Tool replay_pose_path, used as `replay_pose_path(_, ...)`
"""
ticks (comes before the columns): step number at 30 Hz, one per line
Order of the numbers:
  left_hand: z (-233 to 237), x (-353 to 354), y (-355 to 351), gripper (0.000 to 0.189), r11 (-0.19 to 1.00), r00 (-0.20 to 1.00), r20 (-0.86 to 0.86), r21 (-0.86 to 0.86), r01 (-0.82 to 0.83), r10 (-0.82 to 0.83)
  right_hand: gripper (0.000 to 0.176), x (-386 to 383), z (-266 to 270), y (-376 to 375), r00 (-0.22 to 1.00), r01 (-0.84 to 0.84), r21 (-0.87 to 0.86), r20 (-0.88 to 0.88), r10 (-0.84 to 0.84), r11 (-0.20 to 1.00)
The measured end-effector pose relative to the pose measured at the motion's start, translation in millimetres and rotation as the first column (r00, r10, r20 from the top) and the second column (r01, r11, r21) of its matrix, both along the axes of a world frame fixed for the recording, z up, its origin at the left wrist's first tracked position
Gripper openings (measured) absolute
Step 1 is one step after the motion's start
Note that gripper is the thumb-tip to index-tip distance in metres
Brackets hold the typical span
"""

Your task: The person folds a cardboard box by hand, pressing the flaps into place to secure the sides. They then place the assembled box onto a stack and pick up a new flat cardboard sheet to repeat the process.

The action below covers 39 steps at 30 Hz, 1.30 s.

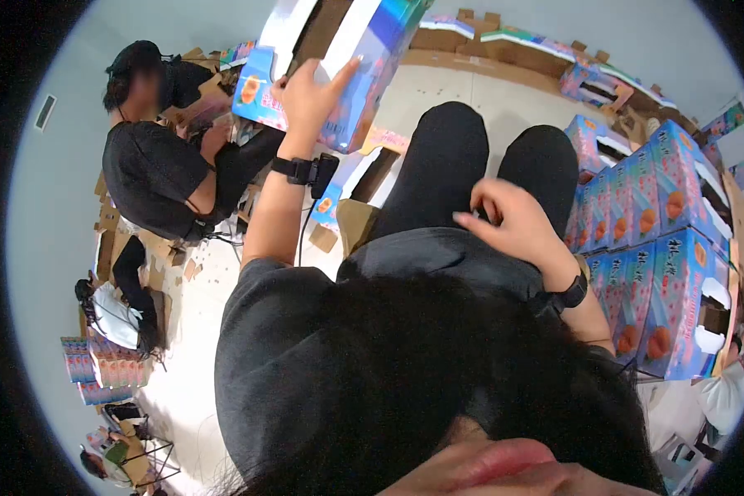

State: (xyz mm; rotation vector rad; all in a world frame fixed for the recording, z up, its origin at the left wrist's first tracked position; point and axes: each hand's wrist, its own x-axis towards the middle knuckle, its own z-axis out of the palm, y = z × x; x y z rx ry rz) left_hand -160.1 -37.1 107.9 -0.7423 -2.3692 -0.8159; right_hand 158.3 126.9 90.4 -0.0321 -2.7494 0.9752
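The person sits on the floor (471, 95) with both knees drawn up, in black trousers.

The left hand (310, 95) is raised ahead of the body and grips a blue carton (370, 62) printed with orange fruit. The fingers lie spread along its side panel and the thumb hooks round the nearer edge. The carton is held up in the air, tilted, with its open white inside turned away from the hand. A black wrist strap (302, 169) with a small device sits on that forearm, just below the hand.

The right hand (512, 219) rests low over the right thigh, well apart from the carton. Its fingers are loosely curled with the thumb close to them, and nothing shows between them. A black watch (572, 291) is on that wrist.

Just outside the right hand stands a stack of made-up blue cartons (661, 248), several high and packed side by side. Beyond the left hand, on its outer side, another person in black (153, 174) sits bent over their own carton. Flat cardboard sheets (512, 41) lie along the wall ahead of both hands. Bundles of folded cartons (99, 368) lie behind the left arm.
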Motion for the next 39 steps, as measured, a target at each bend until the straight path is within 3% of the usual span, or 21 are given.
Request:
replay_pose_path(2, 30.4, 32.2, 9.0, 0.072, 0.981, 0.992, -0.105, 0.172, 0.091, -0.074, 0.044, -1.9, 11.6, -2.8, 0.964, 0.111, -0.194, -0.217, -0.152, 0.975)
replay_pose_path(4, 54.1, 70.9, 16.7, 0.068, 0.924, 0.972, -0.165, 0.318, 0.212, -0.166, 0.073, -11.3, 7.4, 0.1, 0.898, 0.074, -0.424, -0.365, -0.245, 0.903)
replay_pose_path(6, 71.4, 108.9, 21.7, 0.059, 0.865, 0.951, -0.07, 0.399, 0.303, -0.301, 0.107, -20.4, 4.1, 11.0, 0.924, -0.077, -0.624, -0.338, -0.18, 0.777)
replay_pose_path(8, 74.7, 138.2, 31.5, 0.058, 0.78, 0.902, 0.017, 0.51, 0.364, -0.432, 0.114, -21.9, 16.5, 2.7, 0.921, -0.097, -0.69, -0.335, -0.198, 0.717)
replay_pose_path(9, 73.5, 151.0, 38.0, 0.059, 0.763, 0.893, 0.016, 0.527, 0.374, -0.449, 0.118, -20.7, 16.6, 6.9, 0.929, -0.088, -0.66, -0.325, -0.178, 0.746)
replay_pose_path(12, 54.0, 177.9, 61.3, 0.065, 0.79, 0.9, -0.06, 0.457, 0.409, -0.432, 0.104, -12.3, 33.5, -9.0, 0.828, -0.151, -0.744, -0.455, -0.328, 0.65)
replay_pose_path(15, 30.5, 193.3, 80.5, 0.045, 0.698, 0.834, -0.221, 0.462, 0.546, -0.506, 0.095, -3.3, 24.3, 3.9, 0.812, -0.054, -0.871, -0.323, -0.486, 0.488)
replay_pose_path(17, 18.0, 197.8, 84.1, 0.037, 0.684, 0.797, -0.232, 0.416, 0.599, -0.557, 0.091, 1.3, 9.7, 23.1, 0.784, -0.083, -0.862, -0.367, -0.5, 0.501)
replay_pose_path(20, 20.2, 198.7, 73.8, 0.046, 0.768, 0.796, -0.296, 0.234, 0.596, -0.528, 0.088, 12.6, 1.0, 34.6, 0.778, -0.117, -0.855, -0.395, -0.487, 0.506)
replay_pose_path(25, -3.7, 176.8, 44.9, 0.069, 0.759, 0.723, -0.617, 0.297, 0.579, -0.31, 0.086, 34.3, -10.9, 60.7, 0.808, -0.096, -0.867, -0.355, -0.47, 0.489)
replay_pose_path(26, -19.0, 158.0, 33.2, 0.078, 0.715, 0.652, -0.677, 0.264, 0.648, -0.341, 0.086, 40.8, -11.3, 66.1, 0.811, -0.093, -0.875, -0.344, -0.474, 0.475)
replay_pose_path(28, -5.9, 155.6, 5.1, 0.088, 0.826, 0.622, -0.762, 0.227, 0.515, -0.179, 0.086, 53.8, -7.2, 74.7, 0.812, -0.065, -0.864, -0.337, -0.477, 0.5)
replay_pose_path(29, -1.3, 152.9, -2.9, 0.093, 0.816, 0.699, -0.666, 0.236, 0.528, -0.26, 0.085, 62.4, -3.8, 76.4, 0.815, 0.013, -0.883, -0.263, -0.517, 0.469)
replay_pose_path(31, 4.1, 142.8, -11.0, 0.103, 0.797, 0.806, -0.432, 0.266, 0.543, -0.405, 0.085, 76.5, 2.4, 76.4, 0.821, 0.005, -0.881, -0.266, -0.505, 0.472)
replay_pose_path(32, -2.0, 135.7, -12.7, 0.107, 0.739, 0.789, -0.279, 0.28, 0.612, -0.547, 0.085, 82.2, 2.0, 77.8, 0.823, -0.001, -0.88, -0.27, -0.499, 0.475)
replay_pose_path(34, -18.6, 124.7, -13.7, 0.113, 0.603, 0.635, 0.035, 0.355, 0.714, -0.772, 0.086, 93.8, -8.3, 90.9, 0.858, 0.065, -0.893, -0.179, -0.482, 0.446)
replay_pose_path(35, -23.3, 129.0, -10.5, 0.115, 0.433, 0.454, 0.071, 0.461, 0.774, -0.888, 0.086, 98.8, -17.2, 101.1, 0.885, 0.071, -0.899, -0.144, -0.443, 0.433)
replay_pose_path(38, -41.4, 132.9, -12.2, 0.106, 0.423, 0.136, 0.447, 0.641, 0.64, -0.884, 0.086, 94.5, -35.4, 107.8, 0.921, 0.076, -0.869, -0.127, -0.369, 0.488)
replay_pose_path(39, -50.8, 132.7, -10.7, 0.103, 0.426, 0.126, 0.447, 0.675, 0.602, -0.886, 0.085, 92.3, -37.2, 107.6, 0.926, 0.074, -0.85, -0.136, -0.352, 0.522)
